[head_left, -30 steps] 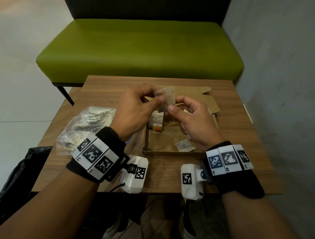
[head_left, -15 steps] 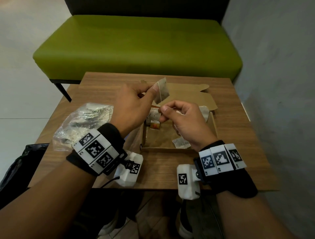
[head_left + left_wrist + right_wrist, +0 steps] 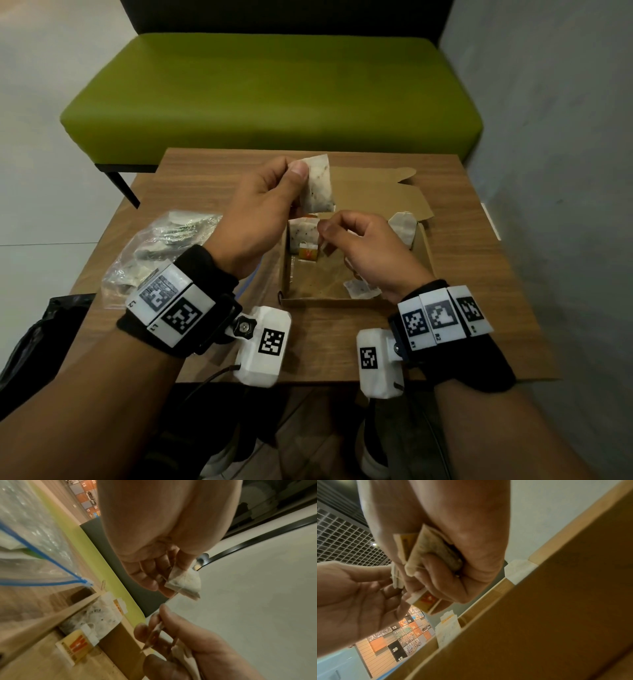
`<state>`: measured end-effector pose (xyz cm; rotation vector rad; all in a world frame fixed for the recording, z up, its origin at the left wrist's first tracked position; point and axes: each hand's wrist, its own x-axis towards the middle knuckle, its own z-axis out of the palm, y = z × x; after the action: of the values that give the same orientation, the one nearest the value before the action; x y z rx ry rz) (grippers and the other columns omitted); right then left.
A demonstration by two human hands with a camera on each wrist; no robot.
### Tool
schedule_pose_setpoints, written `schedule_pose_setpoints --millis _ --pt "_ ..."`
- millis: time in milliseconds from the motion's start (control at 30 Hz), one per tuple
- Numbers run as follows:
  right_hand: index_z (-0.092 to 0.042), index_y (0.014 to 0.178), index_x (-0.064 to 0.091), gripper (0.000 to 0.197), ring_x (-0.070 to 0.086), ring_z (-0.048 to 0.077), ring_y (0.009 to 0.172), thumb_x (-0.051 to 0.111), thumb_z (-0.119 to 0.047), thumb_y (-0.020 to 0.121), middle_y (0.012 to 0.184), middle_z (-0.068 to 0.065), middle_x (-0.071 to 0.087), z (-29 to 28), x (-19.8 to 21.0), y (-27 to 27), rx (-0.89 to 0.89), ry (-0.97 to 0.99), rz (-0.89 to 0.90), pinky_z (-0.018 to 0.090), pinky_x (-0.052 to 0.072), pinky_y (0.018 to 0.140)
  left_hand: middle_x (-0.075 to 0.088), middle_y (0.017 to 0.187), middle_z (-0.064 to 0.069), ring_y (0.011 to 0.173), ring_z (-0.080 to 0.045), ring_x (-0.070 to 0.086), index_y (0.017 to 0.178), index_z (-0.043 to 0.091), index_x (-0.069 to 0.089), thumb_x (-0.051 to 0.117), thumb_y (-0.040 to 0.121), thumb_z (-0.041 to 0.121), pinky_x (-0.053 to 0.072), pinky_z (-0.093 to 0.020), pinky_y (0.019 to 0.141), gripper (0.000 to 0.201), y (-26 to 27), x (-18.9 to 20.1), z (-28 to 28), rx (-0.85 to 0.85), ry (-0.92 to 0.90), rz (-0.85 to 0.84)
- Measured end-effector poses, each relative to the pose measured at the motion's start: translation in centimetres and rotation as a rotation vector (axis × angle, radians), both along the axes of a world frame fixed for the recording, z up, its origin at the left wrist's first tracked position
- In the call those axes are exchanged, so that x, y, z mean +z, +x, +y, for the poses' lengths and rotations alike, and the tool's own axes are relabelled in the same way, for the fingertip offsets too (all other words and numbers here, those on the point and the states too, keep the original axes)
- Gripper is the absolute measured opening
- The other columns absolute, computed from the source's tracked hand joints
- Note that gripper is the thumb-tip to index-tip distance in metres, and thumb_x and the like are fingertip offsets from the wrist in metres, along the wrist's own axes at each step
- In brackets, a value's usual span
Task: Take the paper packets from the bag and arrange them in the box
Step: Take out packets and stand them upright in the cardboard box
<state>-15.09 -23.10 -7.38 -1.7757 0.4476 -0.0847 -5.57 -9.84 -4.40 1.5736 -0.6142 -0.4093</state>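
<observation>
Two hands untangling tea-bag-like packets above an open brown cardboard box (image 3: 423, 260) on the wooden surface (image 3: 479, 274).

Left hand (image 3: 260, 212) pinching a white, speckled, soft paper packet (image 3: 318, 183) at its top corner; right hand (image 3: 363, 246) curled round another packet (image 3: 426, 547) and orange tags. Light, limp, tearable, stringed: best taken by an edge, judging by looks. Compared with a second ago, raised higher and farther left, clear of the right hand. More packets in the box; clear plastic bag (image 3: 161, 246) left.

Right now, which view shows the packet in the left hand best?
The head view: the packet hangs unobstructed, pinched by the left hand. The left wrist view shows it blurred beyond the fingers; the right wrist view shows only a thin edge.
</observation>
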Motion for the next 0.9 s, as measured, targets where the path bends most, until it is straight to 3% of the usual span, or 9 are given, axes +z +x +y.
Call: schedule_pose_setpoints --millis 67,133,233,333,433,600,700,800,900 --pt "-0.016 0.083 0.068 0.03 0.049 -0.001 0.044 0.057 -0.038 0.101 0.072 -0.006 0.065 0.1 0.1 0.1 -0.009 0.035 -0.002 0.017 0.033 0.05 0.058 0.091 -0.034 0.081 -0.027 0.057 0.106 -0.011 0.053 0.041 0.106 0.028 0.051 -0.045 0.077 0.041 0.0 0.0 0.0 -0.019 -0.009 0.004" --pt "-0.014 0.085 0.064 0.027 0.044 0.002 0.044 0.058 -0.036 0.1 0.066 -0.005 0.063 0.1 0.3 0.1 -0.015 0.127 -0.014 0.019 0.032 0.043 0.059 0.08 -0.019 0.071 -0.02 0.06 0.105 -0.006 0.053 0.038 0.107 0.024 0.054 -0.032 0.068 0.034 -0.1 0.1 0.1 -0.038 -0.011 0.031" --pt "-0.009 0.094 0.062 0.015 0.041 0.007 0.045 0.062 -0.024 0.099 0.059 -0.003 0.057 0.1 0.8 0.1 -0.04 0.329 -0.053 0.017 0.031 0.039 0.056 0.068 0.002 0.064 -0.011 0.055 0.106 -0.004 0.053 0.037 0.107 0.025 0.049 -0.032 0.066 0.033 -0.1 -0.1 0.3 -0.077 0.032 0.02" --pt "-0.009 0.096 0.062 0.005 0.047 0.004 0.048 0.06 -0.012 0.098 0.065 0.0 0.06 0.0 1.3 0.2 -0.052 0.482 -0.122 0.014 0.037 0.039 0.058 0.064 0.01 0.062 -0.006 0.054 0.1 0.001 0.055 0.035 0.107 0.025 0.049 -0.029 0.065 0.033 0.0 -0.3 0.4 -0.139 0.07 0.021" --pt "-0.011 0.096 0.062 0.007 0.055 0.004 0.055 0.057 -0.008 0.099 0.072 0.002 0.064 -0.1 1.6 0.1 -0.044 0.605 -0.175 0.013 0.044 0.043 0.063 0.068 0.009 0.063 -0.005 0.057 0.096 0.01 0.056 0.035 0.107 0.025 0.049 -0.026 0.064 0.028 -0.1 -0.3 0.5 -0.187 0.083 0.048" --pt "-0.011 0.096 0.062 0.009 0.064 0.005 0.061 0.055 -0.006 0.099 0.074 0.0 0.065 0.3 2.0 0.0 -0.026 0.711 -0.222 0.015 0.052 0.048 0.056 0.077 0.002 0.064 -0.008 0.053 0.099 0.015 0.054 0.043 0.105 0.028 0.047 -0.038 0.068 0.018 -0.3 -0.9 0.2 -0.152 0.085 0.077" --pt "-0.013 0.096 0.059 0.008 0.066 0.006 0.062 0.059 -0.004 0.096 0.075 0.0 0.068 0.5 1.9 0.1 -0.034 0.687 -0.242 0.015 0.05 0.045 0.055 0.09 0.001 0.065 -0.006 0.054 0.098 0.019 0.051 0.052 0.102 0.026 0.048 -0.031 0.063 0.008 -0.3 -1.2 -0.1 -0.067 0.055 0.089" --pt "-0.014 0.092 0.058 0.012 0.061 0.004 0.056 0.064 -0.004 0.093 0.073 0.0 0.067 0.5 1.7 0.3 -0.09 0.637 -0.241 0.014 0.045 0.041 0.057 0.088 -0.001 0.063 -0.006 0.056 0.092 0.016 0.055 0.055 0.1 0.02 0.047 -0.025 0.057 0.009 -0.2 -1.3 -0.2 -0.033 0.054 0.066" --pt "-0.015 0.086 0.057 0.015 0.055 0.004 0.051 0.068 -0.007 0.091 0.072 0.0 0.064 0.6 1.4 0.6 -0.141 0.586 -0.236 0.015 0.04 0.038 0.056 0.084 -0.021 0.072 -0.023 0.054 0.098 -0.001 0.061 0.049 0.103 0.027 0.047 -0.035 0.067 0.031 -0.3 -1.0 -0.1 -0.059 0.079 0.068"
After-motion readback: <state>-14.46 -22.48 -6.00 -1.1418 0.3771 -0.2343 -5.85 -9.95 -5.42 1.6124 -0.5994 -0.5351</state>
